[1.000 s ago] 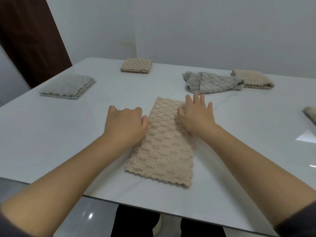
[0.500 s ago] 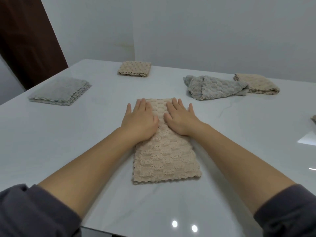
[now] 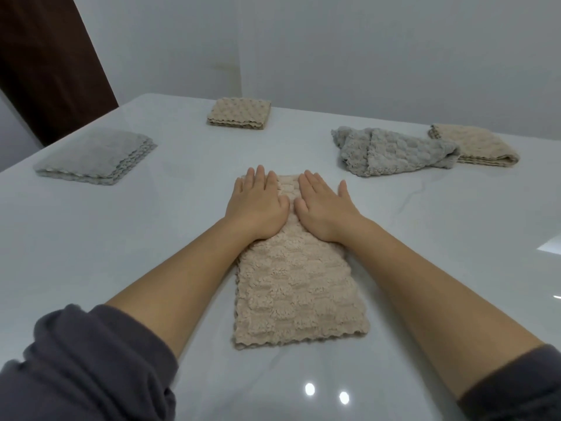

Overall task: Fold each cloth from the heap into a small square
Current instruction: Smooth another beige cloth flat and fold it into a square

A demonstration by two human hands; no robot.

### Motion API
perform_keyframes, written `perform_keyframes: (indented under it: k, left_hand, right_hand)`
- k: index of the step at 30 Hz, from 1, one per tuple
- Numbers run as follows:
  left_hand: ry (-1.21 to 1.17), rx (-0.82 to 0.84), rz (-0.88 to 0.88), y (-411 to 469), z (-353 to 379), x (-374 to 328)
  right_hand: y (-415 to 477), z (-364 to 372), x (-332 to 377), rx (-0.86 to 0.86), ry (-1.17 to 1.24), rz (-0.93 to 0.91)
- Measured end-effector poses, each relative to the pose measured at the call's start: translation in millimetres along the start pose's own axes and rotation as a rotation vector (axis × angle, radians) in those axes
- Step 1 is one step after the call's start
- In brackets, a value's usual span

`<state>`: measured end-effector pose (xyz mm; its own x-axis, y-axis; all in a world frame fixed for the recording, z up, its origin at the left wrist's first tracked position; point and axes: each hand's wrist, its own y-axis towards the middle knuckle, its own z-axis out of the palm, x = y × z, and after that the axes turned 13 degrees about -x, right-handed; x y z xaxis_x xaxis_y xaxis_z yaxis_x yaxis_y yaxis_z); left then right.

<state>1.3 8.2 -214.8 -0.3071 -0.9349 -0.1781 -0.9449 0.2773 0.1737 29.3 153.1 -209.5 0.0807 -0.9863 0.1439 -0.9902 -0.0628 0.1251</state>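
Observation:
A beige textured cloth lies folded into a long strip on the white table, running away from me. My left hand and my right hand press flat on its far end, side by side, fingers straight. A crumpled grey cloth lies at the back right, its right end lying against a folded beige cloth.
A folded grey stack sits at the left. A folded beige square rests near the far edge. White walls stand behind the table, and a dark brown door is at the far left.
The cloth went from slanted to straight. My left hand opened from curled at the cloth's left edge to flat on top, and both hands slid together toward the far end.

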Motion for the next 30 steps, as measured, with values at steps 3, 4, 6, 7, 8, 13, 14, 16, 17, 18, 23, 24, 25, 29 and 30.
perform_keyframes:
  k: [3,4,6,7,8,13,14,16,17,18,23,24,25,29,30]
  left_hand:
    - [-0.01,0.017,0.015,1.0,-2.7,0.6]
    - [-0.01,0.022,0.018,0.6,-3.4,0.6]
    - [-0.009,0.01,0.017,-0.6,-4.2,0.1]
    - [-0.012,-0.008,0.012,-1.7,-5.4,-0.3]
    - [-0.014,-0.031,0.002,-4.0,-8.0,-0.8]
    - [-0.029,-0.061,0.027,-40.1,-21.6,-8.2]
    - [-0.017,-0.033,0.044,-50.0,-19.5,-10.6]
    - [0.0,0.0,0.055,-62.8,-12.8,-12.2]
    - [0.002,-0.004,0.054,-64.1,-10.4,-11.3]
    - [0.001,-0.01,0.054,-63.4,-9.4,-10.5]
    - [0.015,-0.016,0.063,-63.4,-10.0,-10.8]
    - [0.018,-0.02,0.063,-64.6,-10.4,-11.4]
    - [0.019,-0.026,0.062,-66.1,-11.3,-11.9]
    - [-0.005,-0.026,0.017,-82.6,-15.4,-14.5]
    - [-0.004,-0.019,0.017,-87.6,-14.7,-14.9]
  right_hand:
    - [-0.6,-1.7,0.2,0.003,0.005,0.004]
    - [-0.6,-1.3,0.8,0.003,0.007,0.002]
    - [-0.6,-2.0,1.0,-0.003,0.015,0.004]
    - [-1.4,-4.1,1.2,-0.005,0.026,0.009]
    - [-3.3,-6.9,1.7,-0.006,0.04,0.016]
    - [-24.4,-11.0,9.4,-0.002,0.023,-0.025]
    - [-28.5,-7.8,10.9,-0.008,0.007,-0.042]
    - [-32.6,-2.5,12.0,-0.027,0.001,-0.049]
    - [-32.7,-1.4,11.9,-0.035,0.002,-0.042]
    - [-33.3,-1.4,11.9,-0.04,0.002,-0.031]
    - [-47.1,1.3,13.1,-0.05,0.003,0.006]
    - [-48.3,1.7,12.8,-0.056,0.01,0.01]
    - [-48.4,2.0,12.4,-0.062,0.014,0.013]
    - [-49.2,1.1,13.2,-0.07,0.003,0.009]
    - [-50.1,0.9,13.4,-0.071,0.001,0.01]
